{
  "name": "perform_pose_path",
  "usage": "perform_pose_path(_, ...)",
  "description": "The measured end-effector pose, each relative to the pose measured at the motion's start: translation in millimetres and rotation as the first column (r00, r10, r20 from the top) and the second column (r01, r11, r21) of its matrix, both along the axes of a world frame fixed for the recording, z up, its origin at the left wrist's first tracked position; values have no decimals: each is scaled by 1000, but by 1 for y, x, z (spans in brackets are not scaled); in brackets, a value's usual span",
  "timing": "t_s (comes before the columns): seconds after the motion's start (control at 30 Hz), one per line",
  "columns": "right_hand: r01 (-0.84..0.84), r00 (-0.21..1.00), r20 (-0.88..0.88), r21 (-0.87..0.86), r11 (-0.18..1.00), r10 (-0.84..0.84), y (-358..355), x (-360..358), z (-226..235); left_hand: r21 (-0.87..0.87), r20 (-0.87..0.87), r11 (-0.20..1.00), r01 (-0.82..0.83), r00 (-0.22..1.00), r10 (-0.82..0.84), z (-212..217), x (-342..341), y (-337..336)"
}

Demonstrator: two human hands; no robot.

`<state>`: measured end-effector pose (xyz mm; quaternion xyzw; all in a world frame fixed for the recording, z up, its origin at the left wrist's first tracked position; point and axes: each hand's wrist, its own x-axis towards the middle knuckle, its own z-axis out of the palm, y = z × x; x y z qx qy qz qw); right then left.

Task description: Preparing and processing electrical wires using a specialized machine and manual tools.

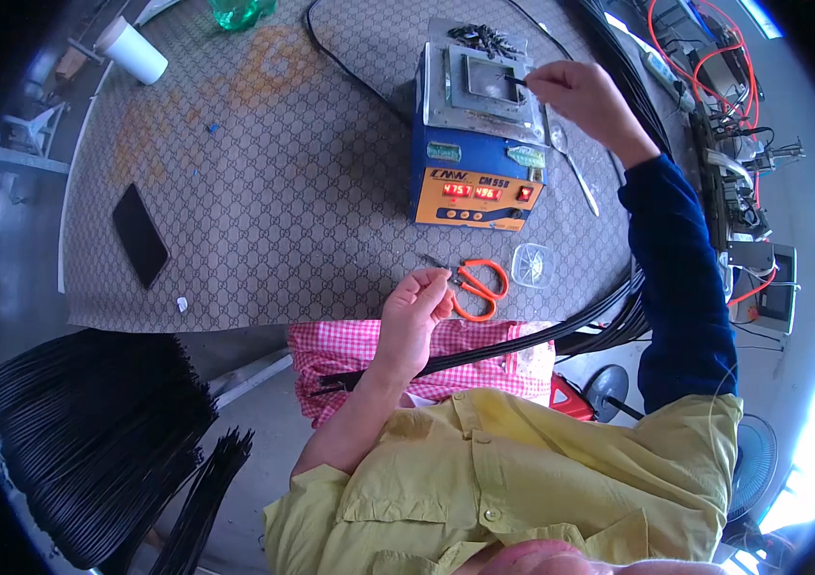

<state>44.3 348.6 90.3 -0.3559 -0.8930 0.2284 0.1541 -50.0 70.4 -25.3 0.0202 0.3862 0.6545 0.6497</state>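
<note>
My right hand (575, 96) reaches over a blue and orange solder pot (480, 182) with a lit red display. Its fingers pinch a short black piece (516, 80), whose tip points into the square metal well (492, 79) on top. I cannot tell whether the tip touches what is inside. At the table's front edge, my left hand (415, 311) is closed in a pinch. Whatever lies between those fingertips is too small to make out. Just right of it lie orange-handled scissors (480, 289), beside a small clear dish (532, 265).
Dark scraps (484, 40) lie behind the well, and a spoon (575, 172) rests right of the pot. A phone (140, 236), white cup (131, 51) and green bottle (240, 11) are leftward. Black cable bundles (91, 422) hang at lower left; others cross my lap.
</note>
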Motion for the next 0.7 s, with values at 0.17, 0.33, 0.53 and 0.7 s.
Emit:
perform_pose_path(0.17, -25, 974, -187, -644, 765, -125, -7, 11, 10, 22, 15, 999, 39, 999, -39, -2, 0, 0)
perform_pose_path(0.33, 37, 963, -217, -475, 879, -158, -12, 12, 3, -3, 20, 999, 47, 999, -47, -2, 3, 0)
perform_pose_path(0.53, 67, 984, -169, 83, 994, -52, -6, 10, -15, -7, 14, 998, 60, 998, -60, -3, 2, 1)
perform_pose_path(0.7, 10, 994, -108, 299, 954, 24, -8, 2, -17, -6, 8, 999, 53, 999, -52, -6, 1, 0)
